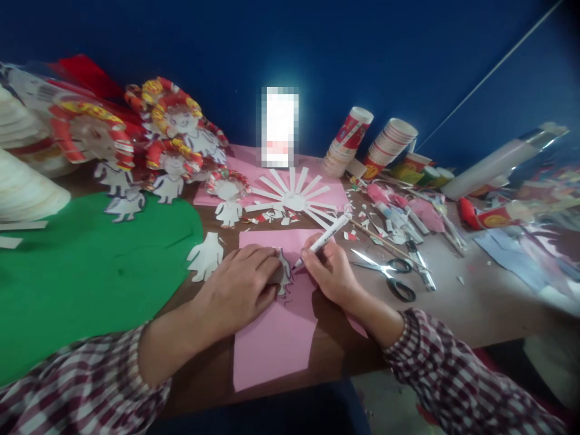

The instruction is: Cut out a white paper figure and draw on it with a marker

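Note:
A sheet of pink paper (276, 350) lies on the brown table in front of me. My left hand (242, 281) presses down on a small white paper cutout (284, 273), covering part of it; the fingers lie together, flat and slightly bent. My right hand (330, 269) grips a white marker (322, 241), its tip at the cutout's right edge. Dark short strokes show on the cutout's edge and on the pink paper around it. Left of my left hand lies another white figure cutout (207, 257).
Black-handled scissors (387, 272) lie right of my right hand, beside a pen (421, 266). Behind are a fan of white strips (294, 199), paper scraps and stacked paper cups (389, 145). Green sheet (113, 272) and decorated figures (170, 181) fill the left.

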{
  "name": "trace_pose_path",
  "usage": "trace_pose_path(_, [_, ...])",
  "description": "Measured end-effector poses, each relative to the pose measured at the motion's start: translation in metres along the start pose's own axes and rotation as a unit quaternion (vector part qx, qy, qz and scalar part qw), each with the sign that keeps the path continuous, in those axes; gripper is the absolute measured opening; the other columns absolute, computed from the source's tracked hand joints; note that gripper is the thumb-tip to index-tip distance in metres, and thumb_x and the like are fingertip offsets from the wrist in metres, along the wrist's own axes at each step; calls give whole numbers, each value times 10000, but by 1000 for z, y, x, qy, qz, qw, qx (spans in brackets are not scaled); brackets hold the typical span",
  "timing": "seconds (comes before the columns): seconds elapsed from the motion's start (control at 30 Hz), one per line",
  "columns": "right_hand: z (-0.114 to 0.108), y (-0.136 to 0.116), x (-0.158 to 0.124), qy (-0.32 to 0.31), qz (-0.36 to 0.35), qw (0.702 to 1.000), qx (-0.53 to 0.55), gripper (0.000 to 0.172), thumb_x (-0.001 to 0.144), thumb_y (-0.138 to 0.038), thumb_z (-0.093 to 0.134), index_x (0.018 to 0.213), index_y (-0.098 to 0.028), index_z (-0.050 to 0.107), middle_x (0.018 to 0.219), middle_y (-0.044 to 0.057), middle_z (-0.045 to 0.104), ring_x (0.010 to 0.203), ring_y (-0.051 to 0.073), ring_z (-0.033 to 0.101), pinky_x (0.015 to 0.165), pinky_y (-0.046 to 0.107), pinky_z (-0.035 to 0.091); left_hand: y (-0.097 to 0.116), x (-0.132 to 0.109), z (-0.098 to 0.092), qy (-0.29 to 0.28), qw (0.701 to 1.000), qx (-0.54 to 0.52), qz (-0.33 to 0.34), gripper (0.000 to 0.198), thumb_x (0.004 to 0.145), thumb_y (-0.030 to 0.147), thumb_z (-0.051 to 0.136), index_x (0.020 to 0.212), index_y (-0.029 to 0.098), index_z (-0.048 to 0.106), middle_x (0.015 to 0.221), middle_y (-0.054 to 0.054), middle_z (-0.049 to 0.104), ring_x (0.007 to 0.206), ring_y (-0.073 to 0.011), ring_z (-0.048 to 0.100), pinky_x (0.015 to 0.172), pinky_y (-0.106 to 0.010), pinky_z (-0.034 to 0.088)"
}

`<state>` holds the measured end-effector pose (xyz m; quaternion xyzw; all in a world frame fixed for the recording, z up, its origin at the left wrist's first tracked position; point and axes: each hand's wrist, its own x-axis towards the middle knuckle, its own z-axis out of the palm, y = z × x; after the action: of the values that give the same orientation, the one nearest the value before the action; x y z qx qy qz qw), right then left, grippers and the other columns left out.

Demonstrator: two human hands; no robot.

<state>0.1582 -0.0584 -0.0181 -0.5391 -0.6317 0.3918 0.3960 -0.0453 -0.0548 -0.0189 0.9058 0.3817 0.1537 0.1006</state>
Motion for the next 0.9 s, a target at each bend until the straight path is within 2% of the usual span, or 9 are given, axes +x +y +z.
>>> trace_pose_path(0.17, [1, 1, 2, 13, -1, 998, 63, 154, 890, -311, 519, 807, -183, 497, 614, -48, 406, 504, 83, 356, 456, 200, 289, -1, 0, 1, -1, 1000, -8, -3, 327, 832, 240, 534, 1148, 161, 560, 1221, -118, 596, 1136, -279, 514, 941, -458, 455])
trace_pose_path(0.37, [1, -2, 0, 11, -30, 999, -21, 99, 872, -254, 528, 813, -176, 546, 673, -14, 511, 566, 103, 456, 511, 207, 367, 1, 0, -2, 6, 1000, -11, -7, 286, 822, 219, 536, 1100, 165, 575, 1225, -126, 603, 1145, -280, 518, 944, -468, 456])
trace_pose_path(0.5, [0, -4, -1, -20, -19, 998, -63, 91, 863, -258, 533, 847, -174, 564, 649, -13, 530, 551, 110, 471, 511, 209, 379, 2, 0, -3, 3, 1000, -14, -11, 316, 815, 211, 546, 1129, 175, 565, 1229, -121, 604, 1157, -282, 518, 953, -465, 453])
trace_pose_path(0.9, [-1, -6, 0, -43, -58, 993, -89, 154, 899, -275, 514, 845, -156, 596, 720, 21, 598, 628, 129, 559, 576, 209, 427, 2, 0, -4, -2, 1000, -18, -11, 340, 844, 238, 529, 1171, 145, 551, 1233, -139, 597, 1163, -287, 512, 955, -467, 447])
